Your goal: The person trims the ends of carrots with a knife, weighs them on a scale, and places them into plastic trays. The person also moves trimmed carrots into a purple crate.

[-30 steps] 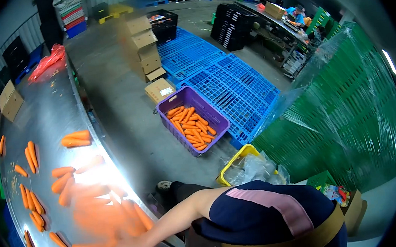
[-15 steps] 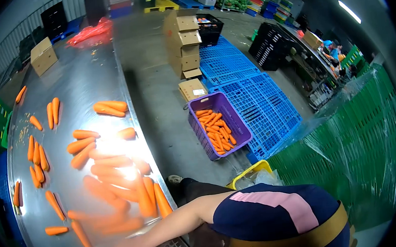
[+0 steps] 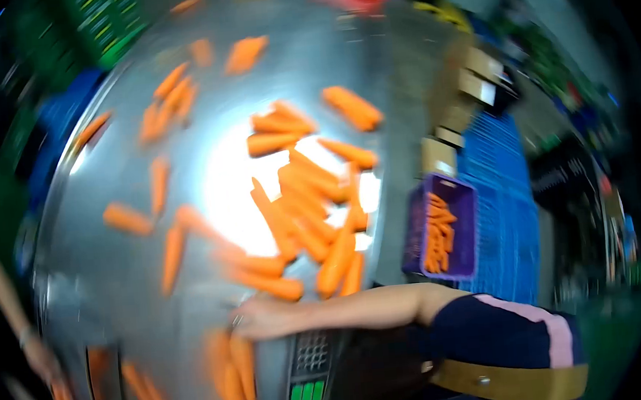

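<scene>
Stainless steel forms the curved sorting table point(image 3: 115, 294): smooth, reflective sheet with a hard white glare patch near the centre of the frame. The whole view is motion-blurred, so fine detail is limited.

Scattered carrots point(image 3: 309, 201) cover the table. They are long, tapered and orange, lying singly across the upper left and piled loosely in a crossed heap at centre.

The right hand point(image 3: 262, 318) lies at the near edge of the table, lower centre. Its bare forearm runs in from a navy sleeve with a pink stripe at lower right. The hand appears flat and low on the metal, but the blur does not show whether the fingers are spread or closed. Nothing can be confirmed in its grasp. The nearest carrot point(image 3: 271, 286) lies just above the hand, close to touching it. Two more blurred carrots point(image 3: 229, 379) lie just below it.

A dark keypad point(image 3: 310, 368) with a grid of keys and green buttons sits in the table edge directly under the wrist.

Off the table, centre right, a rectangular purple crate point(image 3: 462, 210) holds carrots. It stands beside blue slatted pallets point(image 3: 502, 184), with cardboard boxes point(image 3: 478, 83) above.

At the left edge, a forearm point(image 3: 5, 300) below a white sleeve, probably another person's, reaches down toward the table rim.
</scene>
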`<control>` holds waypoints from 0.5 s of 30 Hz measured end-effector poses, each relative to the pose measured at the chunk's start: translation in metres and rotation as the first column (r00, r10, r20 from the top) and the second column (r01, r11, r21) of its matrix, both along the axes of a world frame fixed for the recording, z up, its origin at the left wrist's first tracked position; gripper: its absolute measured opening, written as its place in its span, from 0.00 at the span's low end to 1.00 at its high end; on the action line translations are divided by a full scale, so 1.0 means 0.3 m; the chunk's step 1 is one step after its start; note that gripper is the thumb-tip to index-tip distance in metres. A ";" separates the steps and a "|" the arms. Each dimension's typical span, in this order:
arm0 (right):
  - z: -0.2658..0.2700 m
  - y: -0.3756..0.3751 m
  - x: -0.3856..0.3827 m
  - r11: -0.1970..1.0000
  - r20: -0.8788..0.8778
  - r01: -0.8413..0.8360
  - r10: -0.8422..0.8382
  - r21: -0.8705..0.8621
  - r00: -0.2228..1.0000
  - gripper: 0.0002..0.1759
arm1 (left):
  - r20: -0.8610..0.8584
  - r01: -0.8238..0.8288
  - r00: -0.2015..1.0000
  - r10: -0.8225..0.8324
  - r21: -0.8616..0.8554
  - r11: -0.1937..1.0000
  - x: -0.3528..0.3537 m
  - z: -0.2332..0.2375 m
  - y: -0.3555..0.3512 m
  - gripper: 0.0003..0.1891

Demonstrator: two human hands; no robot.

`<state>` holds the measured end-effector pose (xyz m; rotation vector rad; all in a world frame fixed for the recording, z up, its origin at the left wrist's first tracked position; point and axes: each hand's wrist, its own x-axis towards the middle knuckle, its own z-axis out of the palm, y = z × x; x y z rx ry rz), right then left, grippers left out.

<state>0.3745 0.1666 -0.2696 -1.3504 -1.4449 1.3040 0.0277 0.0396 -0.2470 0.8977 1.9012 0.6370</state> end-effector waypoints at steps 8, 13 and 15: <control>0.159 0.327 -0.062 1.000 0.018 0.017 -0.017 0.022 1.000 0.13 | -0.089 0.108 0.993 -0.074 0.484 0.868 -0.072 -0.009 0.346 0.09; 0.159 0.641 -0.136 0.994 0.082 -0.100 0.104 -0.045 0.991 0.17 | 0.047 -0.060 0.998 0.045 0.431 0.900 -0.084 0.047 0.693 0.10; 0.066 0.751 -0.164 0.995 0.108 -0.096 0.097 -0.022 0.989 0.17 | 0.034 -0.006 0.999 -0.008 0.398 0.917 -0.056 0.057 0.799 0.10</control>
